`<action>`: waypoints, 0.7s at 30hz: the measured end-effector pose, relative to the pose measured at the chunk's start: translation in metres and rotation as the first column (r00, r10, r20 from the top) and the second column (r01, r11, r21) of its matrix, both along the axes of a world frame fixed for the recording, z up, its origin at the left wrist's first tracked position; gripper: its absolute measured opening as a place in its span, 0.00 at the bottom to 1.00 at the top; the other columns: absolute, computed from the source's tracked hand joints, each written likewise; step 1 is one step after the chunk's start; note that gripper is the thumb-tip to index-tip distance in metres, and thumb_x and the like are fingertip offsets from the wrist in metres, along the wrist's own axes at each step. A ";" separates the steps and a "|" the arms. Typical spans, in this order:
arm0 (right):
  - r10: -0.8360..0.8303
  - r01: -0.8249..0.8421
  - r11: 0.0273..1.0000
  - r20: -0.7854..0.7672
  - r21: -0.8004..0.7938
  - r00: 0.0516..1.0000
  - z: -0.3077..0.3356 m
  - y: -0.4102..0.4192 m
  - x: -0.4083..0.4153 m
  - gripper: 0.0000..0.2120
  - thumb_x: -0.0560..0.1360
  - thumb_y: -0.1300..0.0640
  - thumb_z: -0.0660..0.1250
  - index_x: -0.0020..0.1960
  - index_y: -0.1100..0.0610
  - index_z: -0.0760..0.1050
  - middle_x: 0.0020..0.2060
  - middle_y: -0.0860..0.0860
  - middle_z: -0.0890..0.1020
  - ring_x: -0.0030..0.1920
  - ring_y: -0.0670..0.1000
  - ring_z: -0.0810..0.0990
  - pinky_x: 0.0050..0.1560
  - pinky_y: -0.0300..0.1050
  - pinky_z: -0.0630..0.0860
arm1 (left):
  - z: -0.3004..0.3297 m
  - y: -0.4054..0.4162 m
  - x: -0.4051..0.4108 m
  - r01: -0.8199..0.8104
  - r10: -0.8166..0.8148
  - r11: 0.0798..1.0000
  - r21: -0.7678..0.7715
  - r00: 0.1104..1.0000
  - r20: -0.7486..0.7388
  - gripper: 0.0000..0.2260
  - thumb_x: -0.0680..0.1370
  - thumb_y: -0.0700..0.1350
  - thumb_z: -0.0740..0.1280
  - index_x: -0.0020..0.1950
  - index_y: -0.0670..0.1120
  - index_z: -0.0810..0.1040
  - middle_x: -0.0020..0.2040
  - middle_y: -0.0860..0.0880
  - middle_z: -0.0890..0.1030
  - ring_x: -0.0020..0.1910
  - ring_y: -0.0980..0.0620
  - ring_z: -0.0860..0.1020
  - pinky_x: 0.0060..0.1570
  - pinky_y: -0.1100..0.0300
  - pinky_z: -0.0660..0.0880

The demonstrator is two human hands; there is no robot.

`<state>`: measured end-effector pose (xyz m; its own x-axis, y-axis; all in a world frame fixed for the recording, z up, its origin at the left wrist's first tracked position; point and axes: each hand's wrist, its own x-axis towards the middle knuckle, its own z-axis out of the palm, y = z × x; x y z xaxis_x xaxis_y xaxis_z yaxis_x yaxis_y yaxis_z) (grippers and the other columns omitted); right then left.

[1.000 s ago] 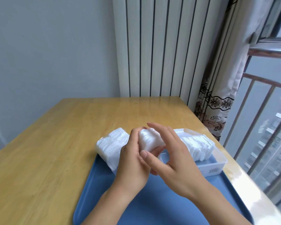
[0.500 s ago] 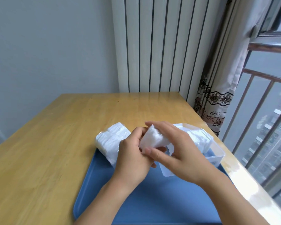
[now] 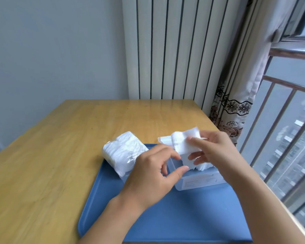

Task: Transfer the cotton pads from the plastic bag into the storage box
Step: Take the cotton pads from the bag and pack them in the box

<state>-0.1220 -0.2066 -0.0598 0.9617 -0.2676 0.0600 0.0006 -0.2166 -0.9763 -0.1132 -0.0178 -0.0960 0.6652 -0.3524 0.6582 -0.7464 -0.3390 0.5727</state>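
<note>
We see a soft white stack of square cotton pads [image 3: 186,144], slightly blurred, gripped in the right hand [image 3: 217,152] with thumb over the front and fingers curled beneath, held just above the translucent rectangular plastic storage box [image 3: 199,180]. More pads already stand packed in that box, their thin edges showing as a ribbed white row under the held stack. The left hand [image 3: 151,175] hovers beside the box's near-left corner, its fingers loosely curled, thumb and forefinger apart, holding nothing. Behind it lies the clear crinkled plastic bag [image 3: 123,152], glossy and bulging with a white block of pads, resting partly on the far-left corner of the smooth blue plastic tray [image 3: 165,222] and partly on the glossy, yellowish wooden table [image 3: 51,155]. The box stands on the tray.
</note>
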 end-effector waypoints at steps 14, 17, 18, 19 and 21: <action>-0.202 0.067 0.570 -0.061 -0.819 0.977 -0.025 0.014 0.018 0.26 0.70 0.51 0.73 0.66 0.54 0.71 0.46 0.51 0.81 0.45 0.57 0.81 0.41 0.48 0.77 | -0.006 -0.001 -0.004 0.166 -0.117 0.905 0.392 0.983 -0.145 0.12 0.77 0.57 0.71 0.55 0.52 0.83 0.44 0.61 0.74 0.37 0.73 0.72 0.37 0.75 0.63; -0.231 0.099 0.502 -0.024 -0.859 0.973 -0.024 0.020 0.021 0.23 0.70 0.54 0.72 0.63 0.55 0.71 0.48 0.54 0.82 0.48 0.60 0.81 0.42 0.49 0.78 | -0.007 -0.001 -0.004 0.167 -0.111 0.908 0.384 0.980 -0.164 0.12 0.76 0.57 0.71 0.54 0.52 0.83 0.42 0.63 0.72 0.37 0.72 0.72 0.39 0.75 0.63; -0.227 0.107 0.514 -0.015 -0.851 0.974 -0.025 0.021 0.023 0.23 0.70 0.54 0.72 0.63 0.56 0.71 0.48 0.54 0.82 0.48 0.60 0.81 0.42 0.49 0.78 | -0.008 0.000 -0.004 0.171 -0.111 0.909 0.381 0.979 -0.173 0.12 0.76 0.56 0.71 0.54 0.52 0.83 0.41 0.63 0.72 0.36 0.71 0.72 0.40 0.74 0.63; -0.223 0.120 0.535 -0.002 -0.836 0.975 -0.025 0.022 0.023 0.24 0.70 0.51 0.73 0.63 0.55 0.72 0.48 0.53 0.82 0.48 0.59 0.81 0.42 0.49 0.77 | -0.007 0.000 -0.004 0.175 -0.114 0.908 0.380 0.977 -0.178 0.12 0.76 0.56 0.71 0.54 0.52 0.83 0.41 0.63 0.72 0.36 0.68 0.73 0.40 0.73 0.64; -0.201 0.132 0.589 0.014 -0.797 0.979 -0.027 0.022 0.024 0.29 0.68 0.44 0.76 0.63 0.54 0.73 0.49 0.51 0.81 0.52 0.56 0.79 0.44 0.48 0.73 | -0.007 0.001 -0.004 0.179 -0.116 0.906 0.382 0.976 -0.183 0.11 0.76 0.56 0.71 0.54 0.52 0.82 0.43 0.61 0.73 0.34 0.62 0.74 0.39 0.69 0.68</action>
